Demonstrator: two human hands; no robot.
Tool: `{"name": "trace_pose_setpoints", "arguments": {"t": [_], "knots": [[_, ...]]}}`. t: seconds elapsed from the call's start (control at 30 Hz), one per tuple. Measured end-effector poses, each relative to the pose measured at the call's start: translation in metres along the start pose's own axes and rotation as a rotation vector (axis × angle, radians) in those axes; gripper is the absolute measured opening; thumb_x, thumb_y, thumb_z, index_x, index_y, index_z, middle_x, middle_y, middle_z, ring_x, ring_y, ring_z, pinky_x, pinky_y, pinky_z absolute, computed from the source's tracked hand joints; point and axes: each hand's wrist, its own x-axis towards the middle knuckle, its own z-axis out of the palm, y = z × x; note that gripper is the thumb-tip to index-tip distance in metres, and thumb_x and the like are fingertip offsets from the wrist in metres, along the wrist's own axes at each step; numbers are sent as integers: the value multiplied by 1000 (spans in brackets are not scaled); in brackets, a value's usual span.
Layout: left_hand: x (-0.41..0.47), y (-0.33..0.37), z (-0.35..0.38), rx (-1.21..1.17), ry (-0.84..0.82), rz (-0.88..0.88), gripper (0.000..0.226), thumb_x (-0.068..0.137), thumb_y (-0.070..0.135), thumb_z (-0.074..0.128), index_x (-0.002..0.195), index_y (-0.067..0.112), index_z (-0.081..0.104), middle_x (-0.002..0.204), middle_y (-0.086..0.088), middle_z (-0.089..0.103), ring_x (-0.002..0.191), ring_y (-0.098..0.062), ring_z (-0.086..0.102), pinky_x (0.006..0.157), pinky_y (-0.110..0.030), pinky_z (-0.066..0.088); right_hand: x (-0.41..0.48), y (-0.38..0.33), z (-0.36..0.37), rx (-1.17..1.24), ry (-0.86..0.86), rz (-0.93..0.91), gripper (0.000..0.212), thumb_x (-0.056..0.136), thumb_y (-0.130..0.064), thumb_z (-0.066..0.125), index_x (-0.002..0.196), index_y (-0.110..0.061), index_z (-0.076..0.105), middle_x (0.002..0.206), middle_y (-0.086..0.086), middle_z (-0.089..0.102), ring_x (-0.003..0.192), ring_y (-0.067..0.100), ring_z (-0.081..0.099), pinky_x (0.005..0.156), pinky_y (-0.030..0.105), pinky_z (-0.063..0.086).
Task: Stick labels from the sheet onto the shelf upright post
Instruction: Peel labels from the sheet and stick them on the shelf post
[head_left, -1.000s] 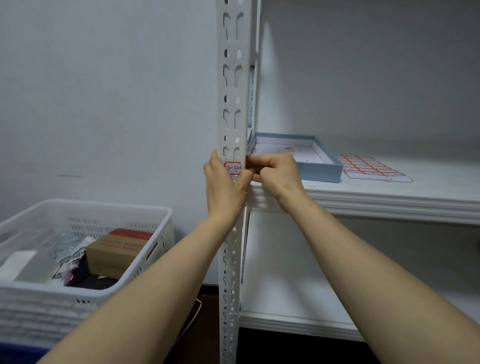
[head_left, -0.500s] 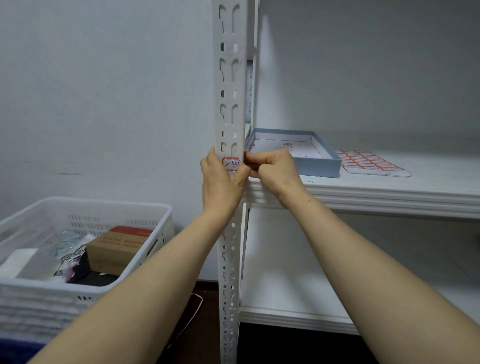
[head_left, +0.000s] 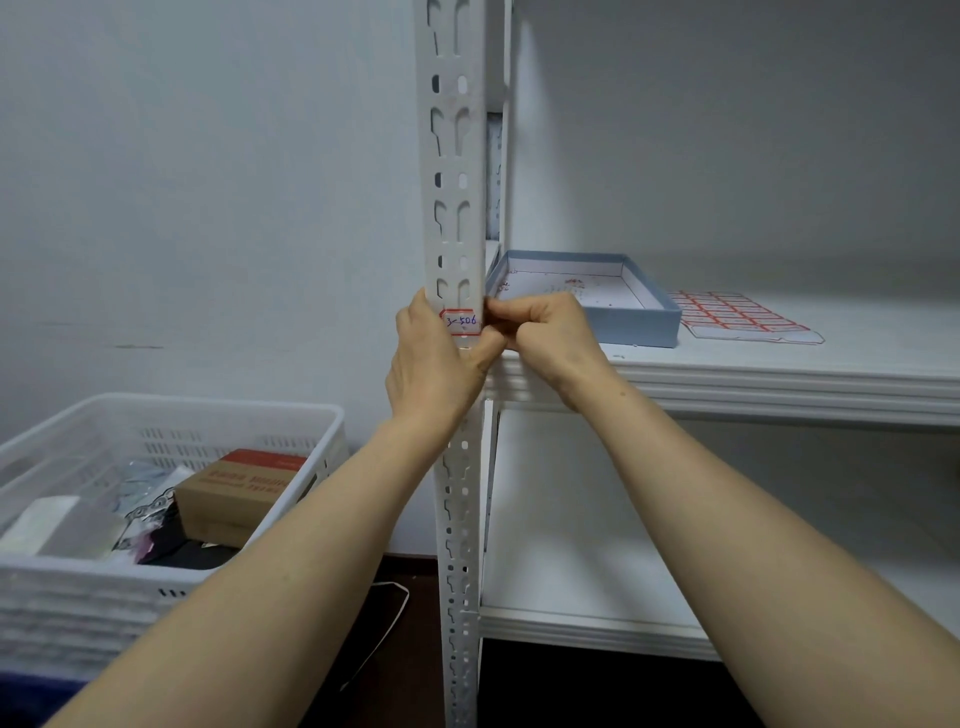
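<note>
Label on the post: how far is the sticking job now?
One handwritten label is on the post. The left hand grips the post while the right hand pinches the label's right edge. The sheet on the shelf holds many more labels.

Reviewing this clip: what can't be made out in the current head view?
Head view only:
Red-bordered white label on the white perforated metal upright post: its left end is covered by the left hand gripping the post.
Right hand: curled fingertips hide whether they pinch the label.
Red-bordered label sheet: print too small.
White plastic crate: cut by the left edge.
</note>
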Motion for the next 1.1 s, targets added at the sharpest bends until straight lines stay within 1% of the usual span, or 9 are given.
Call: {"name": "trace_pose_setpoints", "arguments": {"t": [0.1, 0.23, 0.33, 0.47, 0.57, 0.7, 0.8, 0.87, 1.1], "knots": [[1, 2, -1, 87, 20, -17, 48, 80, 40, 61, 116, 12, 46, 117, -7, 51, 97, -30, 54, 70, -32, 32, -1, -1, -1, 13, -17, 5, 46, 78, 19, 44, 117, 3, 62, 110, 15, 68, 104, 19, 65, 98, 35, 50], [3, 2, -1, 111, 10, -10, 50, 81, 39, 61, 119, 10, 46, 119, -10, 51, 99, -33, 54, 70, -32, 33, 0, -2, -2, 25, -26, 8, 44, 80, 19, 44, 117, 3, 62, 110, 15, 68, 104, 20, 65, 97, 35, 50], [3, -1, -3, 116, -4, 7, 49, 81, 40, 60, 117, 11, 46, 119, -9, 50, 101, -32, 54, 70, -32, 33, 1, 0, -1, 23, -26, 12, 42, 81, 18, 46, 116, 3, 63, 107, 15, 69, 103, 22, 66, 96, 36, 51], [2, 0, -4, 128, -2, 10, 53, 77, 47, 62, 116, 13, 47, 116, -6, 51, 97, -29, 55, 69, -31, 32, -1, -2, -2, 35, -33, 5, 42, 82, 19, 45, 116, 4, 63, 108, 16, 69, 103, 19, 66, 93, 28, 51], [2, 1, -4, 170, 2, 16, 52, 80, 43, 61, 117, 10, 45, 119, -9, 50, 99, -33, 54, 69, -32, 31, -2, -3, -2, 39, -38, 2, 43, 81, 20, 44, 116, 4, 63, 109, 15, 68, 104, 19, 65, 94, 30, 51], [3, -1, -4, 176, -14, 32, 50, 80, 41, 60, 116, 9, 45, 118, -10, 50, 100, -34, 54, 69, -34, 32, -1, -1, -2, 26, -46, 5, 42, 81, 18, 46, 115, 2, 64, 106, 14, 70, 103, 19, 66, 97, 34, 50], [3, -4, -4, 152, -29, 38, 51, 78, 45, 61, 115, 12, 47, 115, -7, 50, 99, -31, 54, 70, -33, 34, -3, -2, -3, 17, -51, 3, 41, 81, 17, 47, 115, 1, 64, 104, 14, 70, 104, 22, 66, 97, 34, 50], [4, -4, -4, 154, -31, 39, 54, 76, 47, 63, 115, 14, 47, 114, -5, 51, 99, -29, 55, 70, -32, 35, -4, -4, -3, 14, -56, -1, 41, 82, 17, 47, 115, 1, 64, 104, 13, 70, 104, 21, 65, 97, 31, 50], [6, -8, -6, 163, -34, 68, 44, 81, 38, 60, 115, 13, 48, 113, -8, 51, 99, -31, 54, 69, -33, 35, -5, -5, -3, 23, -63, 0, 41, 83, 18, 45, 117, 2, 62, 108, 14, 69, 101, 18, 66, 94, 27, 50]]}}
